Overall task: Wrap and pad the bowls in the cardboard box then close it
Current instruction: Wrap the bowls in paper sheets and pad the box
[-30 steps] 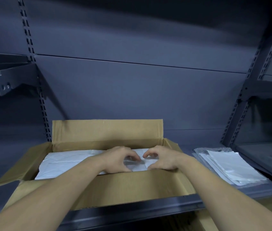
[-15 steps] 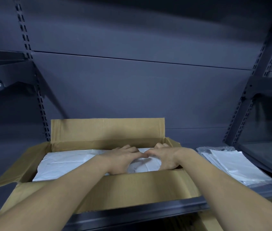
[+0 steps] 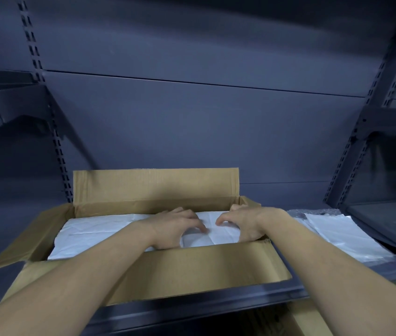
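Observation:
An open cardboard box (image 3: 192, 270) sits on a dark metal shelf, its four flaps standing or splayed outward. White padding paper (image 3: 100, 229) covers the whole inside; no bowl shows beneath it. My left hand (image 3: 175, 230) rests on the paper in the right half of the box, fingers bent and spread, fingertips pressing down. My right hand (image 3: 239, 225) presses the paper just beside it near the box's right wall, fingers arched the same way. A narrow gap of paper separates the two hands.
A stack of white sheets over bubble wrap (image 3: 342, 236) lies on the shelf right of the box. The shelf's front edge (image 3: 216, 309) runs below the box. A metal bracket (image 3: 0, 112) juts out upper left; another shelf unit (image 3: 386, 209) stands at right.
My hands have moved slightly apart, from touching fingertips to a small gap, and they sit a little further back on the paper. The paper under them looks flatter.

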`<action>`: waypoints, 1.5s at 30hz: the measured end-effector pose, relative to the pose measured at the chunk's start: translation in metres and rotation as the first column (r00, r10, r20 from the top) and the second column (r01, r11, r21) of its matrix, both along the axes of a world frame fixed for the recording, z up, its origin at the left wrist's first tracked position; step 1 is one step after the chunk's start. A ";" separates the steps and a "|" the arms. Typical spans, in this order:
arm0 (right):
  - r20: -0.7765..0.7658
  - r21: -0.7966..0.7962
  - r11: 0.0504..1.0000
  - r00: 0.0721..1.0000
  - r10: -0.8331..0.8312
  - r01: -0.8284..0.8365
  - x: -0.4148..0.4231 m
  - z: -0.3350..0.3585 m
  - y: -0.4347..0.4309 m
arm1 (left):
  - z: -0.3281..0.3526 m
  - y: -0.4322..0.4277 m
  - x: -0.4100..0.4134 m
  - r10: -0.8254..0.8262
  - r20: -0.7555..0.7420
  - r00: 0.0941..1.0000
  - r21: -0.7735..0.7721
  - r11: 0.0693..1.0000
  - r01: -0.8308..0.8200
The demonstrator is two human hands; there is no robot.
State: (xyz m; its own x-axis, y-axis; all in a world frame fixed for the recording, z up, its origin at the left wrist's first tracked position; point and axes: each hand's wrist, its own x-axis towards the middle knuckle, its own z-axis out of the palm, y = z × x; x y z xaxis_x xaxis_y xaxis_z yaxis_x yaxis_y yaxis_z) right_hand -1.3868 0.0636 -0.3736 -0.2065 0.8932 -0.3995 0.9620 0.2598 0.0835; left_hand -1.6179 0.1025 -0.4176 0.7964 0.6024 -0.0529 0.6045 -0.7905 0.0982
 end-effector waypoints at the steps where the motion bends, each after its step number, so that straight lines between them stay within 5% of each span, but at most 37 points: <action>1: -0.001 -0.007 1.000 1.000 -0.007 0.007 0.000 0.002 0.000 | 0.001 0.001 -0.001 0.008 0.020 1.000 -0.018 1.000 -0.008; 6: -0.122 -0.044 0.999 0.993 -0.001 -0.004 0.004 0.018 -0.009 | 0.011 0.000 -0.008 0.106 0.275 0.956 -0.066 0.994 -0.092; 9: -0.329 0.107 0.994 0.944 0.002 0.036 -0.001 0.015 -0.009 | 0.012 -0.002 -0.009 0.123 0.334 0.935 -0.022 0.992 -0.122; 12: -0.377 0.228 0.972 0.925 0.039 0.052 -0.011 0.004 -0.010 | 0.003 -0.004 -0.006 0.105 0.303 0.947 -0.039 0.994 -0.098; 24: -0.353 0.154 0.981 0.934 -0.057 0.118 -0.012 -0.014 -0.012 | -0.011 -0.001 -0.002 0.167 0.293 0.941 -0.077 0.985 -0.151; 33: -0.413 0.434 0.873 0.911 -0.025 0.221 -0.001 -0.014 -0.016 | 0.010 -0.009 0.005 0.381 0.239 0.893 -0.097 0.925 -0.368; 38: -0.447 0.446 0.840 0.890 -0.091 0.310 0.004 -0.008 -0.025 | 0.035 -0.019 0.021 0.464 0.145 0.874 -0.117 0.885 -0.451; 45: -0.443 0.421 0.818 0.876 -0.192 0.392 0.033 -0.003 -0.041 | 0.051 -0.026 0.059 0.413 0.221 0.883 -0.132 0.910 -0.393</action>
State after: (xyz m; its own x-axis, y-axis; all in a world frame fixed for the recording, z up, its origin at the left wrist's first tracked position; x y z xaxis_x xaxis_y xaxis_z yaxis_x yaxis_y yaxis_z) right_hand -1.3533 0.0228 -0.3766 0.0571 0.9869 0.1511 0.9680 -0.0177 -0.2503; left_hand -1.5586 0.0766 -0.3662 0.4804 0.8759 0.0451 0.8193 -0.4665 0.3332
